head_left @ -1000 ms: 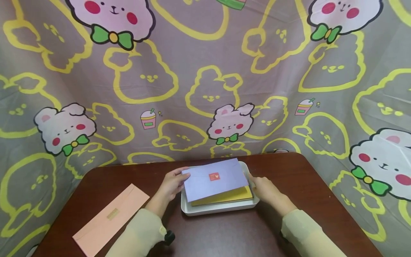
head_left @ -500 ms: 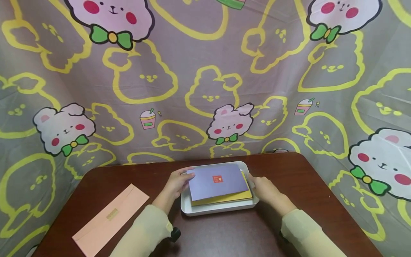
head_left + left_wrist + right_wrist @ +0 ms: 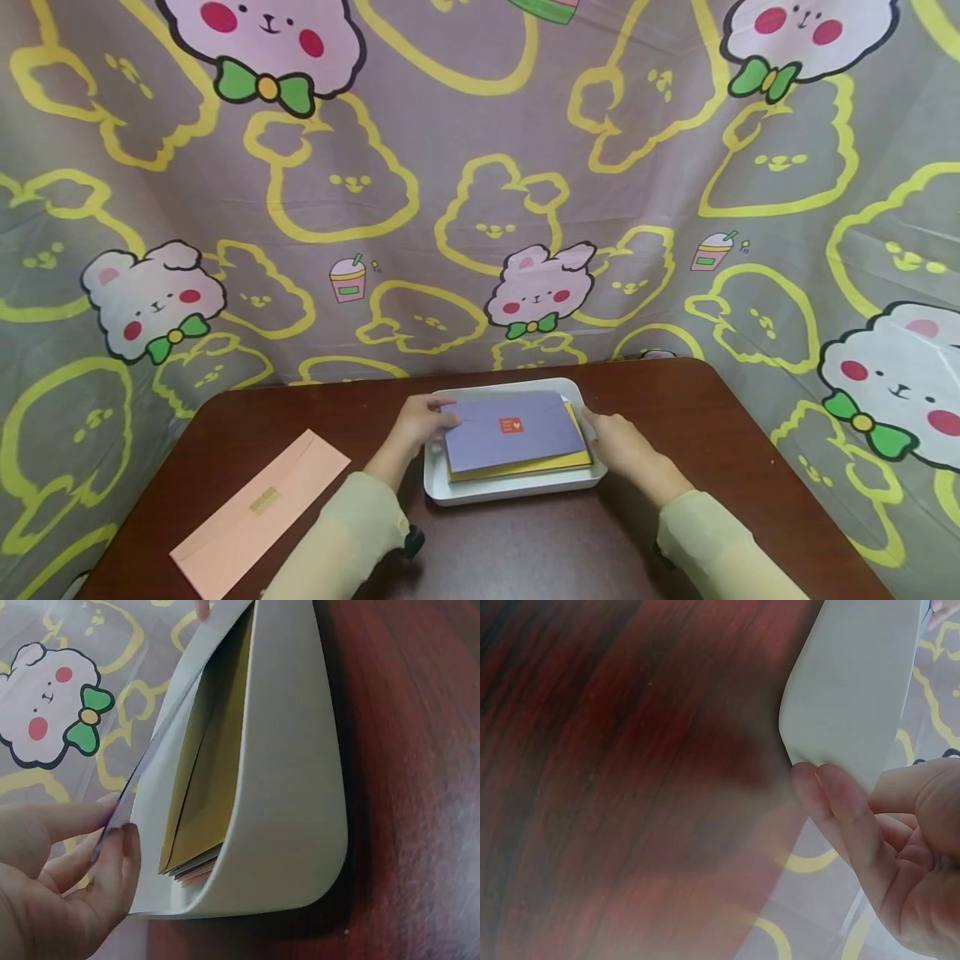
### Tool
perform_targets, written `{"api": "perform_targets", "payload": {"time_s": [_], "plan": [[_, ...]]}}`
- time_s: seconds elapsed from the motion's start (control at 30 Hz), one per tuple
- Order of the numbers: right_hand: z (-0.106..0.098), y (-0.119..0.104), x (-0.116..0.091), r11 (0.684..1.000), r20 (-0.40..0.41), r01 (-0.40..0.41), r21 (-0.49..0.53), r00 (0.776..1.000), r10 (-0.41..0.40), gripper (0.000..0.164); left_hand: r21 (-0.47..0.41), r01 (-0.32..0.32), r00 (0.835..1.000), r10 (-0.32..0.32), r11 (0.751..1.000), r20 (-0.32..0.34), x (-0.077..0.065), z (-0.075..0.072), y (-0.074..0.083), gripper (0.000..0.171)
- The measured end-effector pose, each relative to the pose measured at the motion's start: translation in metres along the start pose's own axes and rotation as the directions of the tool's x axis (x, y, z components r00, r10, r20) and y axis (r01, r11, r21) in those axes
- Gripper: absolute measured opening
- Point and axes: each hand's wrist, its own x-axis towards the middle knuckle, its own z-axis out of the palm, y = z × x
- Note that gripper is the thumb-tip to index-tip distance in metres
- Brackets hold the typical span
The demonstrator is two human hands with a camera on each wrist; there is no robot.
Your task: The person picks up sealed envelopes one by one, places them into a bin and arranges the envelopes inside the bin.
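My left hand [image 3: 414, 425] pinches the left edge of a lilac envelope [image 3: 480, 442] that bears a small red sticker with a heart. The envelope lies tilted over a yellow envelope [image 3: 576, 457] inside a white tray [image 3: 517, 495]. From the left wrist view, the lilac envelope [image 3: 142, 769] shows nearly edge-on, apart from the yellow envelope [image 3: 206, 787] at this side. Edges of further grey and pinkish papers show beneath the yellow one. My right hand [image 3: 618, 442] grips the tray's right end; in the right wrist view its fingertips [image 3: 840, 791] press the outer wall.
A long pink envelope [image 3: 292, 471] with a gold label lies at the left of the dark reddish-brown table [image 3: 510, 554]. A grey curtain [image 3: 420, 250] printed with yellow outlines and cartoon bunnies hangs behind the table and along its sides.
The lilac envelope has come down and slightly rightward into the tray, covering more of the yellow one, with my left hand moving along. My right hand and the tray have stayed put.
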Motion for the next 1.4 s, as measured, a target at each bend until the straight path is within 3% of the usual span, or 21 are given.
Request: {"api": "perform_targets", "payload": {"time_s": [0.1,0.2,0.33,0.57,0.8,1.0,1.4], "plan": [[0.0,0.0,0.0,1.0,-0.003,0.004,-0.005,1.0,-0.004,0.051,0.185,-0.078,0.997,0.076,0.98,0.017,0.002,0.001,0.001,0.044],[0.0,-0.001,0.0,1.0,0.0,-0.001,-0.005,1.0,0.001,0.052,0.357,-0.136,0.991,0.126,0.924,0.051,0.004,0.002,0.003,0.047],[0.0,-0.001,0.0,1.0,0.001,-0.005,-0.004,1.0,0.005,0.053,0.454,-0.16,0.986,0.125,0.877,0.106,0.003,0.004,0.005,0.045],[0.001,0.0,0.0,1.0,0.003,-0.004,-0.003,1.0,0.004,0.054,0.482,-0.167,0.983,0.111,0.86,0.144,0.004,0.009,0.004,0.045],[0.002,0.002,0.0,1.0,-0.011,0.012,-0.014,1.0,-0.012,0.054,0.513,-0.235,0.971,0.175,0.826,0.162,0.009,0.012,-0.001,0.043],[0.002,0.002,0.0,1.0,-0.011,0.015,-0.014,1.0,-0.016,0.053,0.524,-0.234,0.97,0.156,0.819,0.189,0.008,0.016,0.002,0.044],[0.001,0.001,0.0,1.0,-0.015,0.015,-0.008,1.0,-0.015,0.052,0.626,-0.283,0.959,0.198,0.726,0.205,0.002,0.018,0.007,0.043]]}}
